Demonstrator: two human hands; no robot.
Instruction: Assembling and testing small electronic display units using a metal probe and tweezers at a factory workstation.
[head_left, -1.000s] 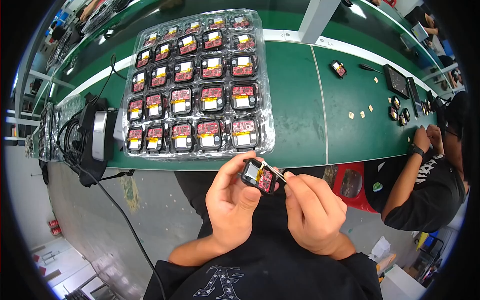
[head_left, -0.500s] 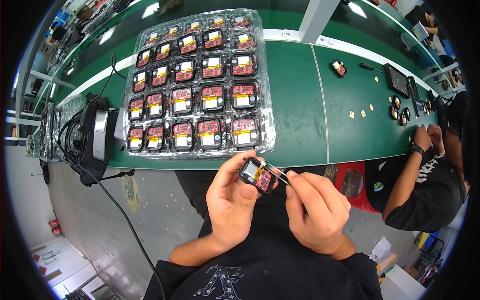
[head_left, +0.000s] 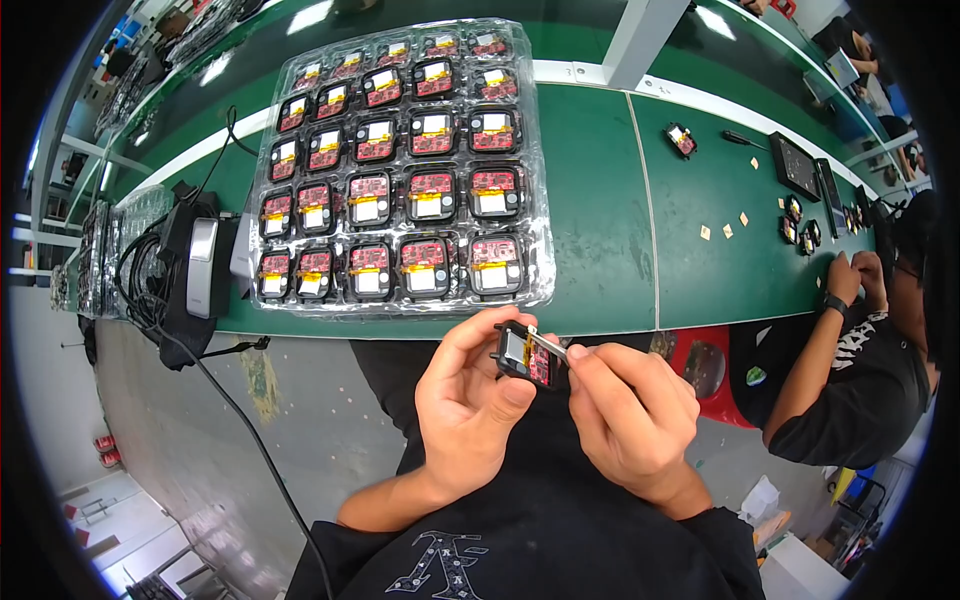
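My left hand (head_left: 465,405) grips a small black square device housing (head_left: 527,355) by its edges, thumb below and fingers behind. Inside the housing show a red circuit board, a silver-white block and a strip of yellow tape. Between the thumb and fingers of my right hand (head_left: 640,410) is a pair of metal tweezers (head_left: 549,345). The tips lie at the upper edge of the housing, by a small whitish piece; whether they pinch it cannot be made out. Just beyond my hands, a clear plastic tray (head_left: 540,240) holds rows of similar housings.
The tray rests on a green workbench (head_left: 595,210). Left of it lie a black cable bundle (head_left: 150,260) and a silver-and-black device (head_left: 202,268). Rightward are a loose housing (head_left: 681,140), a screwdriver (head_left: 742,137), small tan pieces (head_left: 705,232) and a co-worker's forearm (head_left: 815,350).
My left hand has tilted the housing, so its face now turns more to the right. The tweezers have moved slightly left and lie closer along its upper edge. The view has shifted slightly.
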